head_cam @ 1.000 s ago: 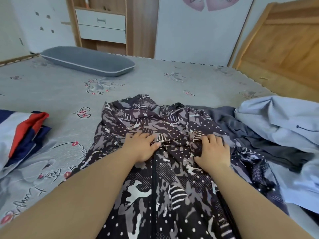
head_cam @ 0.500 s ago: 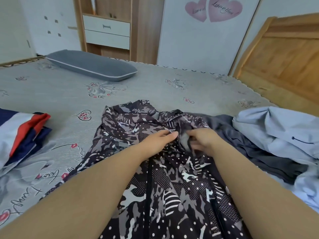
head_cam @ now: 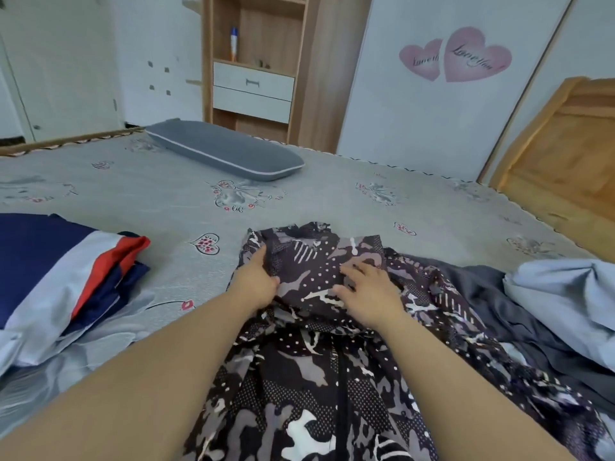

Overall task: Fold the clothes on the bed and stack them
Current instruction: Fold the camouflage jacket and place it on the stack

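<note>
A dark camouflage-patterned jacket [head_cam: 299, 394] with white dots lies spread on the bed in front of me, zipper down its middle. Its hood [head_cam: 309, 261] is turned down over the collar end. My left hand [head_cam: 256, 281] grips the hood's left edge, thumb on top and fingers under the cloth. My right hand [head_cam: 369, 294] lies flat on the hood with fingers spread. A folded navy, white and red garment [head_cam: 66, 271] sits on the bed at the left. A dark grey garment [head_cam: 492, 304] and a light blue one [head_cam: 565, 294] lie crumpled at the right.
The grey printed bedsheet [head_cam: 332, 197] stretches ahead, with a grey pillow [head_cam: 226, 151] at its far side. A wooden headboard [head_cam: 565, 154] rises at the right. A wooden shelf unit with white drawers [head_cam: 253, 91] stands against the far wall.
Both hands moved from the jacket's chest up to its collar end. The hood now lies turned down over the collar. The view tilted upward.
</note>
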